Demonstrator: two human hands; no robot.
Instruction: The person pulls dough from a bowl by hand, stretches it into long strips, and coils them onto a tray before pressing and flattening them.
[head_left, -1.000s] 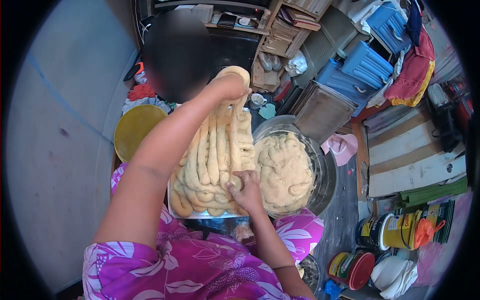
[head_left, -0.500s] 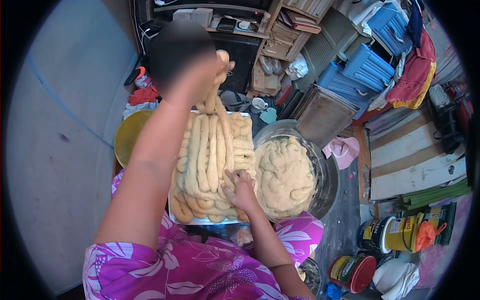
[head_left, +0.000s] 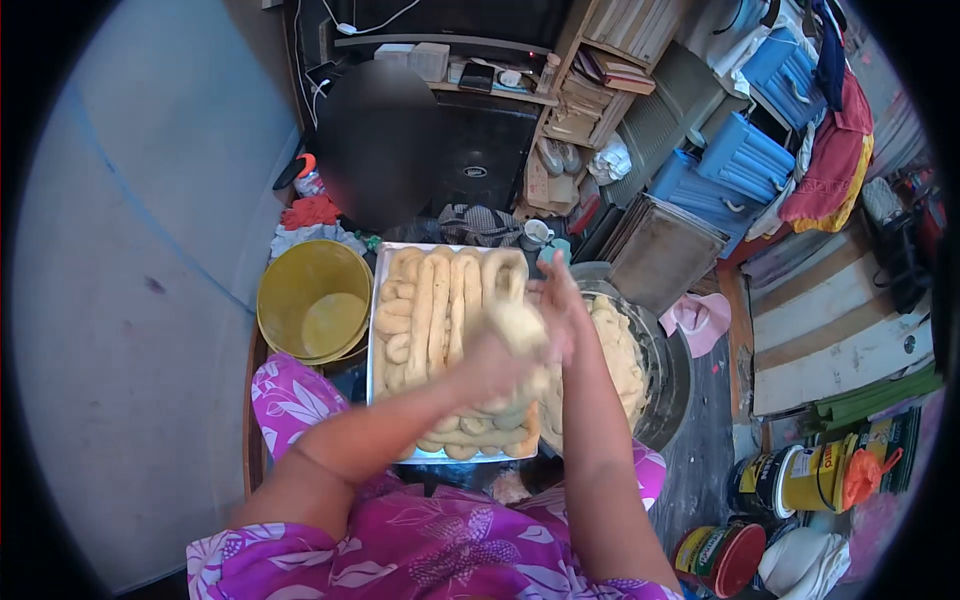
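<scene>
A metal tray (head_left: 376, 330) carries thick ropes of pale dough (head_left: 425, 300) laid side by side and stacked. Over its right part, my left hand (head_left: 497, 362) is blurred by motion but appears closed round a piece of dough (head_left: 520, 326). My right hand (head_left: 562, 308) is just right of that piece, its fingers stretched upward and apart; the contact between them is too smeared to judge. Behind both hands, a looped dough rope (head_left: 505, 258) lies at the tray's far right. To the right, a wide basin (head_left: 680, 385) holds a large dough mass (head_left: 618, 350), partly hidden by my right forearm.
Left of the tray stands a yellow bucket (head_left: 315, 300). A mug (head_left: 536, 235) and a checked cloth (head_left: 480, 224) lie beyond it. Paint buckets (head_left: 715, 555) stand at the lower right, and a pink cap (head_left: 698, 322) lies beside the basin.
My left hand has come down from high above the tray's far end to its right part. My right hand has lifted off the dough ropes and moved right. The view has shifted.
</scene>
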